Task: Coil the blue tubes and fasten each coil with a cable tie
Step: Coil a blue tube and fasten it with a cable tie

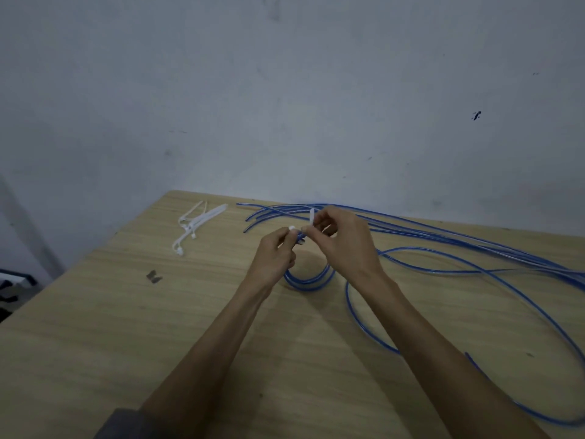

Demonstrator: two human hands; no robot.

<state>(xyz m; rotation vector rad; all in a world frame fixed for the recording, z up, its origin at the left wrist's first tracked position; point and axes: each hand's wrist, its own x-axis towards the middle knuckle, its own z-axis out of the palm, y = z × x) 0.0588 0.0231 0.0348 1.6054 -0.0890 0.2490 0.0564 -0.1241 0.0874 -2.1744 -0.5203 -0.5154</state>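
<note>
A small coil (pixel 308 278) of tube is held up over the middle of the table (pixel 126 327) between the left hand (pixel 274 253) and the right hand (pixel 343 240), with a cable tie (pixel 311 217) pinched at its top. To the left — well apart — spare cable ties (pixel 196 224) are laid in a loose bunch near the far edge. Loose tubes (pixel 443 239) are spread from behind the hands to the right — one long loop (pixel 544 315) is curved toward the near right corner.

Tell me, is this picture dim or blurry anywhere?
Head view: dim and slightly soft overall; the wall looks grey and murky; the cable tie between the hands is smeared; soft shadows lie on the table under the arms; the table edge bends from the wide lens.
</note>
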